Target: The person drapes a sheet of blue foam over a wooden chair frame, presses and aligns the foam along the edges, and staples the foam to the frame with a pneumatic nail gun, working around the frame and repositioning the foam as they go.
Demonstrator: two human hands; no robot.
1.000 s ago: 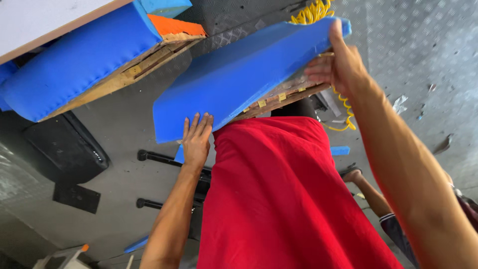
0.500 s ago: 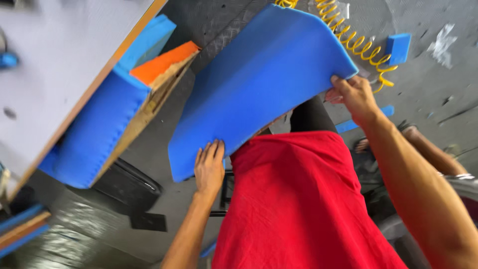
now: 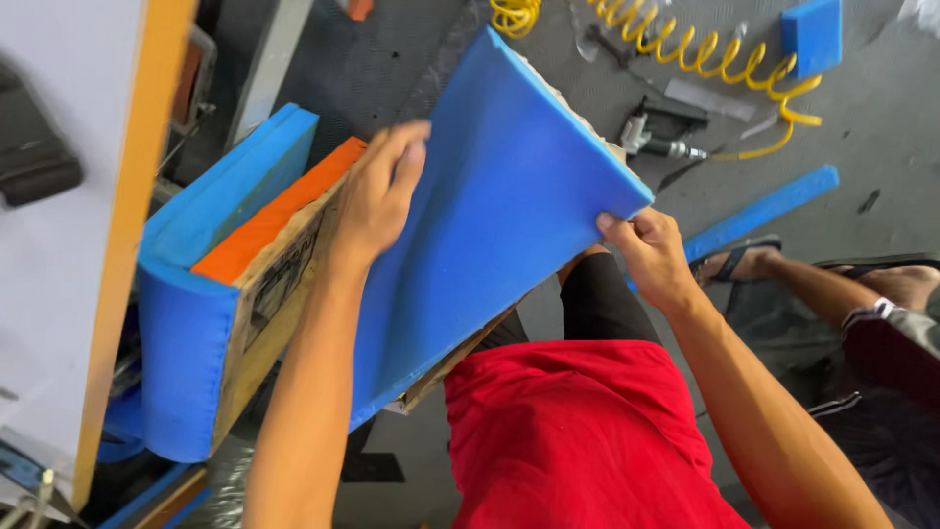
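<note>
Since half a second ago the left hand (image 3: 377,196) has climbed from the lower edge of the blue foam panel (image 3: 490,225) to its upper left edge, and the panel has tipped steeper. Now that hand lies with fingers curled over the edge, pressing the foam flat against its wooden backing. The right hand (image 3: 651,255) pinches the panel's lower right corner between thumb and fingertips. Between the two hands the panel's long axis slants from lower left, near the red shirt (image 3: 578,441), up to the far corner at top; the left hand sits nearer that high end, the right at the side corner. Just beside the panel on the left stands another padded board (image 3: 211,294), blue foam with an orange strip on a wooden frame, close enough to crowd it. Beyond, on the grey floor (image 3: 881,108), lie a yellow coiled air hose (image 3: 705,49), a pneumatic tool (image 3: 656,137), a blue foam strip (image 3: 764,211) and a blue foam block (image 3: 811,34). Another person's sandalled foot (image 3: 744,260) rests near the right hand.
</note>
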